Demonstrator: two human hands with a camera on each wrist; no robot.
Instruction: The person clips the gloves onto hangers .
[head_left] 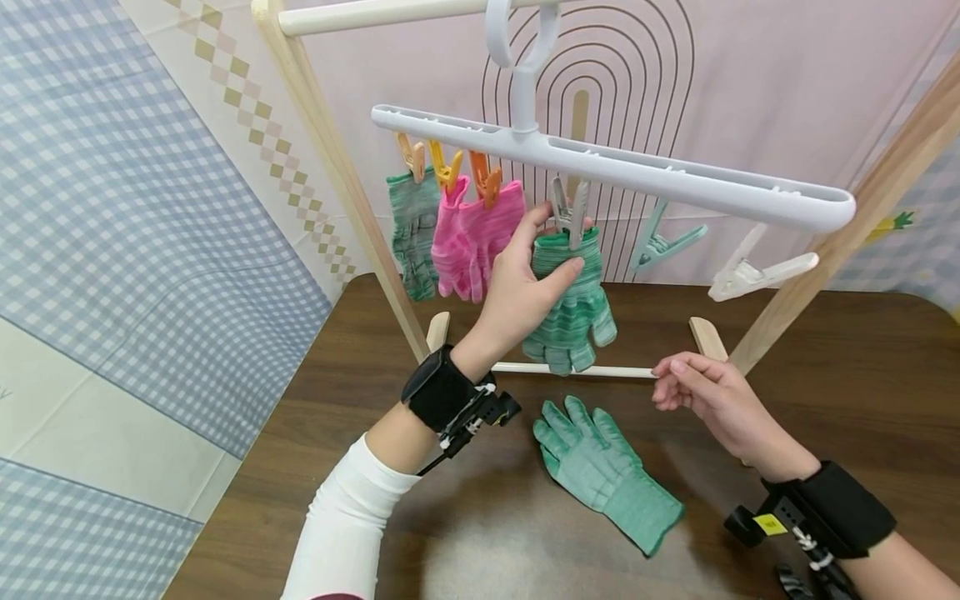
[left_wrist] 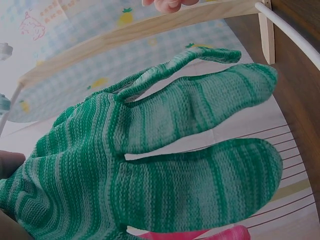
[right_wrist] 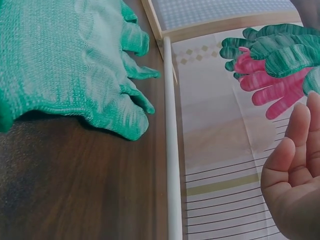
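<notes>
A striped green knit glove [head_left: 573,312] hangs fingers down from a pale grey clothespin [head_left: 576,218]. My left hand [head_left: 513,296] pinches it near the cuff, thumb in front and fingers behind. In the left wrist view the striped glove's fingers [left_wrist: 195,187] fill much of the frame. My right hand [head_left: 708,396] is in the air at the right, fingers loosely bent and holding nothing. On the table between the forearms lies a plain green glove [head_left: 607,479]. A pink glove [head_left: 476,237] and another green glove [head_left: 415,237] hang left of the striped one.
The white hanger [head_left: 622,171] hangs from the wooden rack's top bar [head_left: 382,14]. An orange, a yellow and a peach clothespin grip the left-hand gloves. To the right dangle a mint clothespin [head_left: 663,242] and a white clothespin [head_left: 757,271]. A low white bar [head_left: 600,370] crosses the rack's base.
</notes>
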